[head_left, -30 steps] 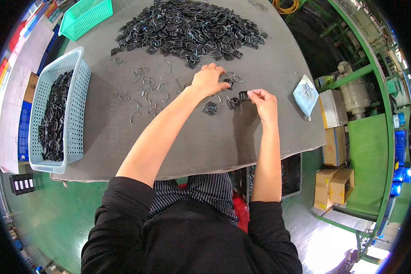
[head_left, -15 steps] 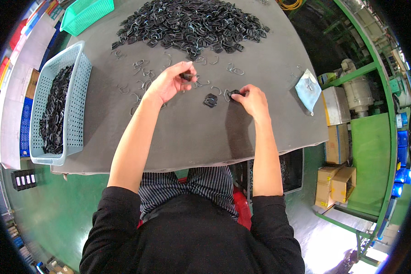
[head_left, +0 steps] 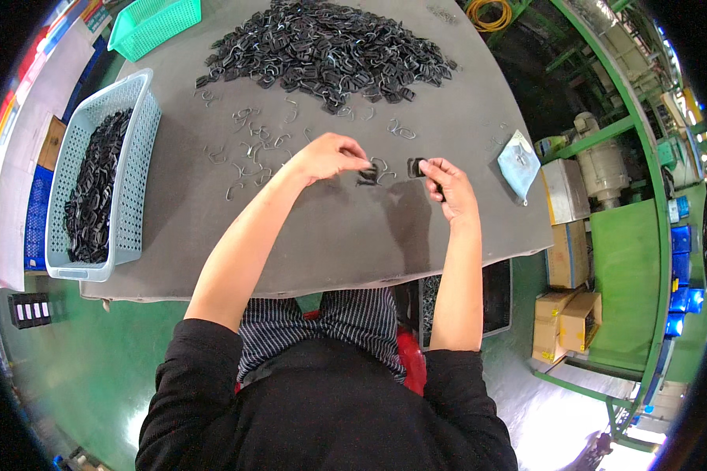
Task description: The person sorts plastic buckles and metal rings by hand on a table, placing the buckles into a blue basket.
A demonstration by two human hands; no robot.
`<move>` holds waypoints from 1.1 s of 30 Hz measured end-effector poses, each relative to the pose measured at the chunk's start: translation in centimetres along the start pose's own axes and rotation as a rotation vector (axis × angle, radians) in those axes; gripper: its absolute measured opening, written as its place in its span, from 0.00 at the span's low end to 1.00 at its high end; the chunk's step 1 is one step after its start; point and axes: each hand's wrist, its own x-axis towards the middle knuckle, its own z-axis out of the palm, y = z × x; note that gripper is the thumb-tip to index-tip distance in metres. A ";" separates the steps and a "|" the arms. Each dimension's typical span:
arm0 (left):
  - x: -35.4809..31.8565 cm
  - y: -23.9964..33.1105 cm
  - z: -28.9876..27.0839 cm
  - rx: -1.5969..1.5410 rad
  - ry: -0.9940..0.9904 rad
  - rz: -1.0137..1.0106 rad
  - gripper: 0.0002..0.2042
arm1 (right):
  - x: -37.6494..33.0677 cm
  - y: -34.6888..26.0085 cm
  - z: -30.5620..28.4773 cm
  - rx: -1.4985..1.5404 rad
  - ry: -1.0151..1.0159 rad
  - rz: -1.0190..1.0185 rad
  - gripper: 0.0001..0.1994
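My left hand is closed, thumb and fingertips pinching a small black plastic buckle just over the tabletop; blur hides its details. To its right, my right hand grips another black buckle between thumb and forefinger, the other fingers curled in. Beside the left hand's buckle lies a bent wire ring. Several loose wire hooks are scattered on the table left of my left hand. Beyond both hands rises a big heap of black buckles, with wire pieces showing among them.
At the table's left edge stands a light blue basket filled with black pieces. A green basket sits at the far left. On the right lies a pale blue pouch. Cardboard boxes and a green metal frame stand beyond the table.
My left hand has moved right and nearer, from among the hooks to the buckle on the table. The right hand has shifted slightly right and nearer, its buckle now showing more fully.
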 end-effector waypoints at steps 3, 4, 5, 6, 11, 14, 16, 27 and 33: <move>-1.2 0.6 -0.5 0.516 0.325 0.171 0.12 | 0.6 0.7 0.7 -0.222 0.111 -0.020 0.08; -1.6 0.9 -0.9 0.395 0.290 0.195 0.12 | 0.8 0.7 0.9 -0.283 0.109 -0.045 0.08; -2.3 1.2 -1.5 0.219 0.232 0.133 0.10 | 1.0 0.7 1.4 -0.349 0.128 -0.088 0.08; -2.9 1.4 -2.3 0.042 0.173 0.072 0.09 | 1.2 0.7 2.0 -0.416 0.148 -0.131 0.08; -4.4 -0.9 -4.2 -0.397 0.103 0.013 0.07 | 1.2 0.6 4.2 -0.473 0.135 -0.271 0.09; -4.6 -1.2 -2.4 -0.848 0.036 0.138 0.07 | 0.8 -0.3 6.2 -0.433 0.051 -0.390 0.10; -4.4 -1.6 -0.6 -1.033 0.052 0.160 0.11 | 0.6 -0.8 9.1 -0.478 0.020 -0.474 0.10; -7.1 1.0 -4.8 -1.443 0.130 0.245 0.08 | 12.3 -3.0 -3.7 -0.896 0.728 -0.663 0.25; -20.1 3.7 -17.8 0.191 1.309 0.253 0.13 | 17.4 0.5 -12.3 -1.068 1.011 -0.168 0.39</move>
